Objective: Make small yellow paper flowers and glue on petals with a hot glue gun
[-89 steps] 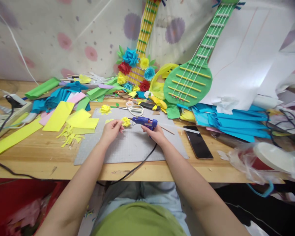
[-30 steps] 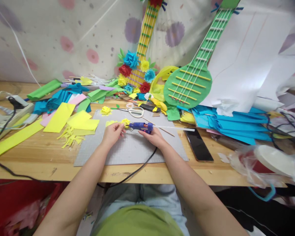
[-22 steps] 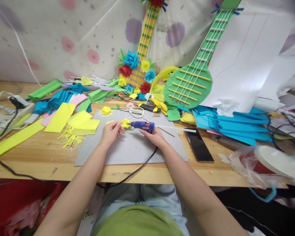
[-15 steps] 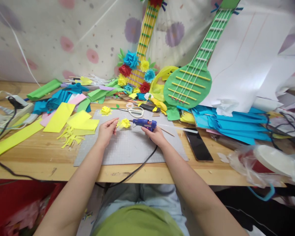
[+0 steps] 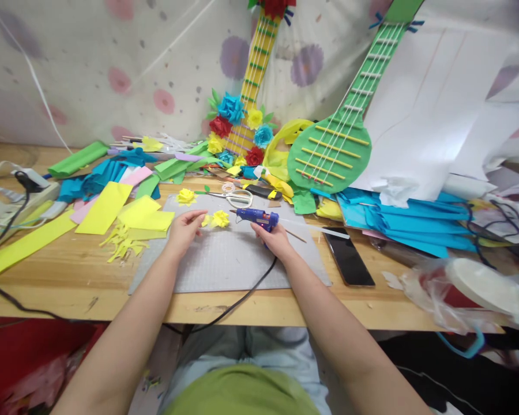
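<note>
Gripping glue gun (image 5: 255, 216) in right hand (image 5: 275, 237), left hand's (image 5: 185, 230) pinch unclear; yellow flower (image 5: 220, 219), in from surface's (image 5: 268, 313) front edge, probably light, crushable; grab its base

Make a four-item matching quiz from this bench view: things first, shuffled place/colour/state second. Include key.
Things:
1. Hot glue gun
2. Scissors
3. Smartphone
4. Green model lute

Descriptions:
A. Has off-white handles
B. Yellow bars cross its rounded body
C. In the person's right hand
D. Lies face up, screen dark

Pairs: 1-C, 2-A, 3-D, 4-B
</note>
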The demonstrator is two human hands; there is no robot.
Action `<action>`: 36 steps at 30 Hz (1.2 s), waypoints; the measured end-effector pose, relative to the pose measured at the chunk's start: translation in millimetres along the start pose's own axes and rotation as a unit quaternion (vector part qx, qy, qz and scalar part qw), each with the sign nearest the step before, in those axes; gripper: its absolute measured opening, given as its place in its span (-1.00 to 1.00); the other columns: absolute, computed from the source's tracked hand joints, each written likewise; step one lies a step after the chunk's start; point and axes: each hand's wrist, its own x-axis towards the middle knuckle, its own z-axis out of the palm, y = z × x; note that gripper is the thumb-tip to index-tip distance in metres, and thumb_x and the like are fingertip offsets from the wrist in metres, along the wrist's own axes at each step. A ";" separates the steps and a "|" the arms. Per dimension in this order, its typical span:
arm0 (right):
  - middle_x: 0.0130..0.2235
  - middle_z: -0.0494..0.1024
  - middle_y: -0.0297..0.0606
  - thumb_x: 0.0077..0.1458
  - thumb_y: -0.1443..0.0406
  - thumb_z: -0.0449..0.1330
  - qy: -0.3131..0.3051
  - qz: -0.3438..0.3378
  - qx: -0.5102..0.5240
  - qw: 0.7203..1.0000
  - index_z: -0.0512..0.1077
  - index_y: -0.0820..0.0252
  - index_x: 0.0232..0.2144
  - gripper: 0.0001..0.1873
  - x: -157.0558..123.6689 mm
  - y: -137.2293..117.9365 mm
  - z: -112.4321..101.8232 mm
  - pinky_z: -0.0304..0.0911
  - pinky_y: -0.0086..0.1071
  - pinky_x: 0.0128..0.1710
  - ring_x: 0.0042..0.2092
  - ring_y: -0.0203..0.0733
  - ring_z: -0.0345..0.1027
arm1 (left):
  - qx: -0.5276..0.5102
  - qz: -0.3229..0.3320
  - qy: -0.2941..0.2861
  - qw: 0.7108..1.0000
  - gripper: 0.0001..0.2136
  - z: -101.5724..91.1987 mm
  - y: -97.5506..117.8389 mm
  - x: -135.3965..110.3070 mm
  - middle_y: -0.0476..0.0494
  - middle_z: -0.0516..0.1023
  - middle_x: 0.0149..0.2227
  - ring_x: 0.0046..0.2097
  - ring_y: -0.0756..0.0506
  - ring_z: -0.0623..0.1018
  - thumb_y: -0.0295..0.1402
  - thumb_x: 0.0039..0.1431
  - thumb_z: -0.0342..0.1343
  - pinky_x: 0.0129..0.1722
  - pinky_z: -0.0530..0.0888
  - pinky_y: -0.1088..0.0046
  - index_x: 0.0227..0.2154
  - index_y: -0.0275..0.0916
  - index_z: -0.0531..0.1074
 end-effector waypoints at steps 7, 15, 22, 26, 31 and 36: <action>-0.62 0.37 -0.36 -0.17 -0.07 0.16 0.003 -0.002 0.002 1.000 0.39 0.21 -0.55 -0.56 -0.4 -0.8 -0.8 0.14 -0.44 -0.50 -0.55 -0.34 0.20 | 0.058 -0.009 -0.094 0.994 -0.43 -1.8 12.0 14.6 0.01 0.40 -0.50 -0.57 0.12 0.26 -0.20 -0.30 0.27 -0.63 0.17 0.59 -0.13 -0.30 0.39; -0.60 0.40 -0.34 -0.17 -0.07 0.15 0.006 0.001 0.007 1.000 0.38 0.22 -0.58 -0.56 0.6 -1.6 -3.0 0.15 -0.44 -0.50 -0.56 -0.34 0.21 | 0.127 0.010 -0.144 0.981 -0.46 5.8 9.0 30.2 0.06 0.35 -0.62 -0.62 0.10 0.22 -0.20 -0.32 0.27 -0.60 0.13 0.55 -0.18 -0.32 0.40; -0.65 0.36 -0.35 -0.16 -0.06 0.15 0.005 0.001 0.004 1.000 0.35 0.20 -0.63 -0.57 -0.3 -4.9 -4.1 0.15 -0.44 -0.50 -0.56 -0.32 0.21 | 0.135 0.003 -0.132 0.982 -0.48 8.4 7.1 33.6 0.04 0.37 -0.63 -0.59 0.05 0.29 -0.21 -0.39 0.29 -0.57 0.16 0.53 -0.26 -0.32 0.43; -0.66 0.33 -0.37 -0.15 -0.03 0.15 0.005 0.007 0.007 1.000 0.34 0.20 -0.63 -0.59 -1.4 -8.6 -4.8 0.15 -0.44 -0.49 -0.55 -0.33 0.21 | 0.147 0.009 -0.141 0.979 -0.49 9.7 6.6 35.2 0.05 0.37 -0.64 -0.60 0.06 0.28 -0.21 -0.37 0.27 -0.57 0.15 0.53 -0.24 -0.33 0.42; -0.68 0.32 -0.37 -0.16 -0.04 0.15 0.007 0.011 0.003 1.000 0.34 0.20 -0.65 -0.59 -1.7 -9.7 -5.4 0.15 -0.43 -0.48 -0.55 -0.32 0.21 | 0.152 0.003 -0.136 0.979 -0.52 12.4 9.4 32.1 0.07 0.35 -0.66 -0.60 0.06 0.26 -0.24 -0.36 0.26 -0.57 0.13 0.52 -0.27 -0.32 0.41; -0.64 0.37 -0.35 -0.17 -0.06 0.15 0.009 0.004 0.004 1.000 0.36 0.21 -0.63 -0.57 -0.2 -5.0 -4.2 0.15 -0.44 -0.49 -0.55 -0.32 0.23 | 0.122 0.001 -0.101 0.987 -0.59 14.9 7.2 25.0 0.06 0.38 -0.63 -0.57 0.04 0.31 -0.24 -0.36 0.26 -0.55 0.17 0.52 -0.34 -0.27 0.38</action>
